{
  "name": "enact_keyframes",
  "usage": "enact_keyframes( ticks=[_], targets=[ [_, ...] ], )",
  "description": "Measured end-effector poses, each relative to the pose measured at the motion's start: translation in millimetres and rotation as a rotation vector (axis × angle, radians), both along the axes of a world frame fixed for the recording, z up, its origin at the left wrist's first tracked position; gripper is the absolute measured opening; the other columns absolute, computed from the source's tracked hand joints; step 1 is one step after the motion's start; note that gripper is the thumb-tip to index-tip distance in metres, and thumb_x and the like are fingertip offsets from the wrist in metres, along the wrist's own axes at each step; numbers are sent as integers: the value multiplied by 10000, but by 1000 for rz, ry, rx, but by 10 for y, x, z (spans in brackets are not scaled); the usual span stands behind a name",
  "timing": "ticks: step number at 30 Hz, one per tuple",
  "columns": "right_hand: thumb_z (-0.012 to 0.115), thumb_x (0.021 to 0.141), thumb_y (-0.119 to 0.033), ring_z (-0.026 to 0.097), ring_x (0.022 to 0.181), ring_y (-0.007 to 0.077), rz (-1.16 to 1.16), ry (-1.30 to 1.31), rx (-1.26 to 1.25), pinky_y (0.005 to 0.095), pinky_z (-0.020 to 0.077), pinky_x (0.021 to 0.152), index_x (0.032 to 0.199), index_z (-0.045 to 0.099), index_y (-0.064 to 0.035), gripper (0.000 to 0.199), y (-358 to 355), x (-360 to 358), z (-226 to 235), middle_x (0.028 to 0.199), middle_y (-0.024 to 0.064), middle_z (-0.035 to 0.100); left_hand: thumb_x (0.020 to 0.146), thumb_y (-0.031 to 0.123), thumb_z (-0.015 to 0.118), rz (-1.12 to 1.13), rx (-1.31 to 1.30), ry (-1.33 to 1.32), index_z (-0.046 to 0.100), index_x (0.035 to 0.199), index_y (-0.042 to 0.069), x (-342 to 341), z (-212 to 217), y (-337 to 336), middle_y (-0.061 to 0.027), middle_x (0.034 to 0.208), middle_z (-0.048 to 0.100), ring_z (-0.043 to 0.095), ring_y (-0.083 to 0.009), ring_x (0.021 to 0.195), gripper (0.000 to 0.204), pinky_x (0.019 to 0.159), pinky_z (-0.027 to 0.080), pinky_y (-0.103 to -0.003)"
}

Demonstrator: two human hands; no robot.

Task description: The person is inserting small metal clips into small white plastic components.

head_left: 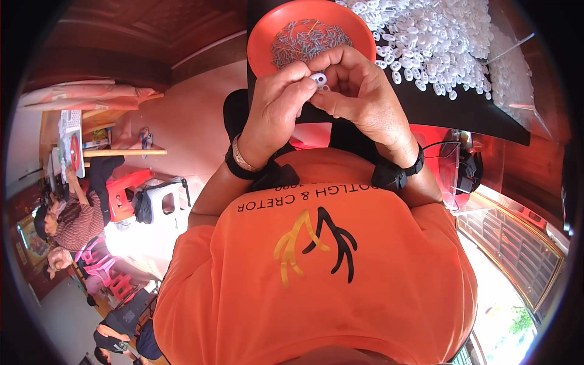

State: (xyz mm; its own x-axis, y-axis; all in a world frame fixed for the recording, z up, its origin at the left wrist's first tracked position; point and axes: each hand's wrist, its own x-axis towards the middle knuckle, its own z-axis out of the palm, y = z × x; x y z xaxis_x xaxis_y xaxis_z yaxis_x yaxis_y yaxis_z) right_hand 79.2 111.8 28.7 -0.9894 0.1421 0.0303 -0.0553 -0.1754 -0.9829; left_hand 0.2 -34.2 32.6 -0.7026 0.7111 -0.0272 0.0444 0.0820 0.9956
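Both my hands meet over the near rim of an orange bowl [258,45]. A small white oval plastic piece with holes [318,79] is pinched between their fingertips. Thumb and forefinger of my left hand [272,112] close on its left side. My right hand [365,97] grips it from the other side, its forefinger arched above and thumb below. Whether a metal pin is in the fingers too, I cannot make out. Inside the bowl lie many small grey metal pins or screws [310,42]. Right of the bowl spreads a heap of similar white oval pieces [432,36].
Bowl and heap rest on a dark table [468,112]; a clear plastic bag [511,73] lies at its right end. Off to the left stand a red stool [125,188] and a white stool [167,198]. Other people sit farther left, one in a striped top [82,225].
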Motion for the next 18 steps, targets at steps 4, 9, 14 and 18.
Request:
enact_keyframes(
  ticks=[4,9,14,18],
  targets=[
    [670,786,23,593,715,51,31,3,-5,177,460,610,1003,558,-13,246,17,-17,-20,767,13,606,895,235,486,-65,-7,-32,509,739,45,-71,-49,-48,23,616,447,394,-46,550,247,509,299,-201],
    [660,804,23,630,735,85,63,-48,-72,188,481,623,1002,555,3,225,44,-1,17,809,61,654,909,255,469,-80,55,-82,484,753,54,-63,-111,-35,9,628,463,420,-61,558,255,514,320,-212],
    [644,834,21,663,767,131,63,2,-121,216,520,662,1039,551,22,225,39,-3,-21,843,95,672,925,290,461,-59,43,-123,453,734,69,-49,-102,-27,10,639,454,419,-65,564,292,521,327,-208],
    [655,839,5,671,781,153,54,100,-146,246,548,714,1107,537,38,295,2,-2,-58,850,105,667,921,292,465,-55,62,-143,468,745,63,-55,-113,-33,7,646,458,420,-63,564,289,517,324,-205]
  ],
)
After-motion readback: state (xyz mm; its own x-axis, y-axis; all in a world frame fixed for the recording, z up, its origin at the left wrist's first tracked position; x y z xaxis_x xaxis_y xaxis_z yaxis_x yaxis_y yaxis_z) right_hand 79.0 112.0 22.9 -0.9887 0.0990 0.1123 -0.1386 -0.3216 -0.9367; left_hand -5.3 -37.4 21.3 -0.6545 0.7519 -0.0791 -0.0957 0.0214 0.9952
